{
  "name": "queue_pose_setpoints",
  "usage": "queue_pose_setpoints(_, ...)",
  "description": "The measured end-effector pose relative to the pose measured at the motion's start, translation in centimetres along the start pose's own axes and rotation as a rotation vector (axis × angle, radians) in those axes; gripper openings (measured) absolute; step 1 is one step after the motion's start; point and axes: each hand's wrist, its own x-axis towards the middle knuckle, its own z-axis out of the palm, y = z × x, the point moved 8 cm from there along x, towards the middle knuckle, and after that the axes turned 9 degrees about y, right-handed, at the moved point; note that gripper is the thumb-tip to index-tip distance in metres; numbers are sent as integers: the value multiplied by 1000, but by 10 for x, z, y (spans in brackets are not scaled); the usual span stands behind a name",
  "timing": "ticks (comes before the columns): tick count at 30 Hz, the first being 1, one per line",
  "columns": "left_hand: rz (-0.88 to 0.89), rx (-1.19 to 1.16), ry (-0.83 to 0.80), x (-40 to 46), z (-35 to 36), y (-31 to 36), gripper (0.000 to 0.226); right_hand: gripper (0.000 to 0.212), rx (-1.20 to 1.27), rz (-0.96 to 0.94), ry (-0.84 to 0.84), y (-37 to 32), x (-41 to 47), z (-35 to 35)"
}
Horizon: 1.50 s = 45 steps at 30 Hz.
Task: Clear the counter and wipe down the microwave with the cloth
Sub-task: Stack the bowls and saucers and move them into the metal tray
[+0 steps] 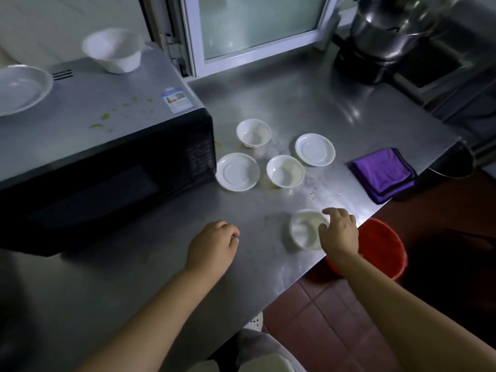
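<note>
A black microwave [107,157] with a stained silver top stands at the left of the steel counter [308,103]. A folded purple cloth [382,174] lies near the counter's right edge. My right hand [339,232] grips the rim of a small white bowl [304,229] by the front edge. My left hand [214,244] rests on the counter with its fingers curled, holding nothing. Two more small bowls [253,132] [285,171] and two saucers [237,171] [315,149] sit in the middle.
On the microwave top rest a white bowl [114,49] and a plate [21,88], with green spots nearby. A steel pot [389,25] sits on a black burner at the back right. A red bucket [381,248] stands on the floor beside the counter's edge.
</note>
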Motion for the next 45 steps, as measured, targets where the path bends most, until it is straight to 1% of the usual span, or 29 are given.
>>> queue_pose_setpoints(3, -12, 20, -23, 9, 14, 15, 14, 43, -29, 15, -95, 14, 12, 12)
queue_pose_setpoints(6, -12, 30, -46, 16, 21, 26, 15, 41, -20, 59, -164, 21, 18, 22)
queue_pose_setpoints(9, -3, 39, -43, 20, 22, 32, 16, 30, -39, 96, -206, 25, 21, 28)
queue_pose_setpoints(12, -40, 12, -37, 23, 20, 27, 14, 17, -42, 132, -235, 25, 23, 31)
queue_pose_setpoints(16, -85, -9, -15, 29, 15, 13, 13, 18, 33, 158, -187, 20, 26, 24)
queue_pose_setpoints(22, -83, -38, 3, 37, 14, 9, 15, 19, 207, 166, -20, -3, 40, -4)
queue_pose_setpoints(25, -93, -50, 2, 40, 17, 12, 15, 18, 221, 154, 15, -15, 56, -10)
queue_pose_setpoints(27, -111, -47, 9, 46, 18, 13, 15, 17, 229, 132, 9, -23, 71, -9)
queue_pose_setpoints(31, -183, -31, 32, 70, 24, 13, 16, 11, 261, 28, -38, -39, 111, 7)
queue_pose_setpoints(35, -272, -16, 77, 96, 35, 25, 17, 15, 263, -54, -143, -50, 146, 31)
queue_pose_setpoints(41, -349, -57, 82, 136, 68, 56, 24, 23, 236, -208, -309, -59, 178, 60)
queue_pose_setpoints(45, -414, -65, 82, 155, 82, 65, 29, 28, 205, -311, -364, -61, 189, 69)
